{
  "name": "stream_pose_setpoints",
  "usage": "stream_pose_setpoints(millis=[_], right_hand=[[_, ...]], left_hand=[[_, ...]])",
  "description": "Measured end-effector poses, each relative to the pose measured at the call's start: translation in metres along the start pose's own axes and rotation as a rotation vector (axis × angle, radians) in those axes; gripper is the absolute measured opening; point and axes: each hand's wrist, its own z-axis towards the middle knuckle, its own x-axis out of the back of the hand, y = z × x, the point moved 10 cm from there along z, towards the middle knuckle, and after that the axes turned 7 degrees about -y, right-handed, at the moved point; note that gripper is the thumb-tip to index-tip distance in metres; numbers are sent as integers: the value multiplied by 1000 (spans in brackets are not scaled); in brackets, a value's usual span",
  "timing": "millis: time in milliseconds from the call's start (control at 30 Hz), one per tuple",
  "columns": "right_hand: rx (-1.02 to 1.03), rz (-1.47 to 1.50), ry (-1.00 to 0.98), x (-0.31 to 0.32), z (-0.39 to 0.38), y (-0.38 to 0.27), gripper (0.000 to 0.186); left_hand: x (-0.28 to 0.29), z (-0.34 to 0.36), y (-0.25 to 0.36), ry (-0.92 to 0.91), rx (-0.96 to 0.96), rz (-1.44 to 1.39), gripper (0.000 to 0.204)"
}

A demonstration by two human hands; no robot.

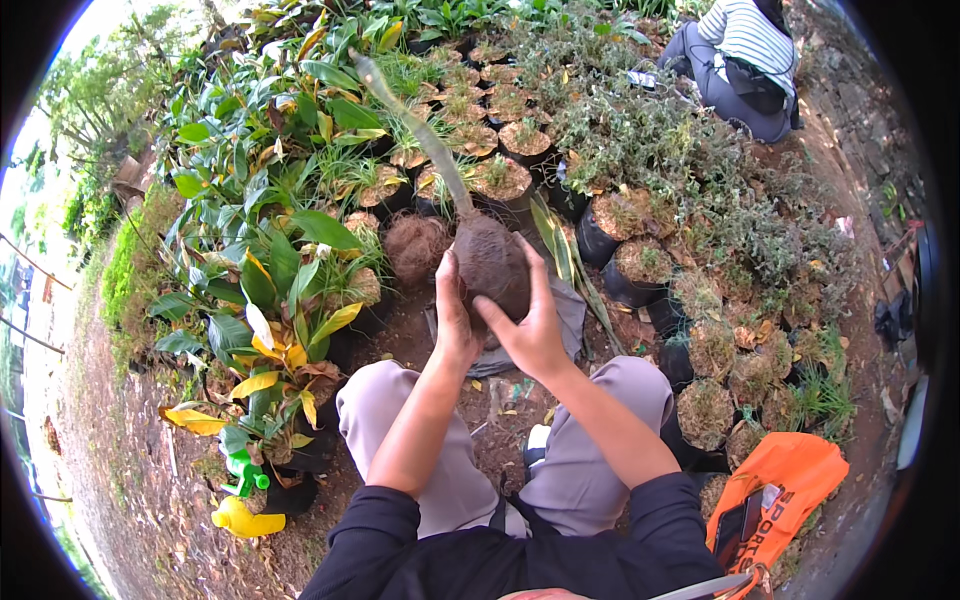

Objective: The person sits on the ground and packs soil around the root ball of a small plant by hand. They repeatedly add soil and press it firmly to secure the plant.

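Note:
Between my two hands is a plant with a dark brown, rounded root ball [488, 255] and a thick, bare stem [425, 135] that leans up and to the left. My left hand [455, 318] presses on the left side of the ball. On its right side, my right hand [528, 332] closes round it with the thumb across the front. A second, reddish-brown root ball [415, 250] lies on the soil just left of the held one. Under my hands, a grey plastic sheet or bag [566, 322] is spread, partly hidden.
Black pots [632, 272] of dry plants stand ahead and to the right. Broad-leaved plants [285, 265] fill the left, near a green bottle [242, 472] and yellow one [245, 518]. An orange bag [795, 465] with a phone lies lower right. Another person [740, 65] crouches far right.

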Motion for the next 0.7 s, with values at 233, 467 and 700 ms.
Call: stream_pose_setpoints(millis=[233,467,700], right_hand=[[93,-334,-145,-9,-7,-6,79],[173,-484,-123,-11,-2,-15,73],[271,-386,-147,-12,-1,-31,67]], left_hand=[[21,7,-12,16,67,-116,43],[18,8,-10,-15,89,-177,39],[11,8,-15,-133,84,-256,46]])
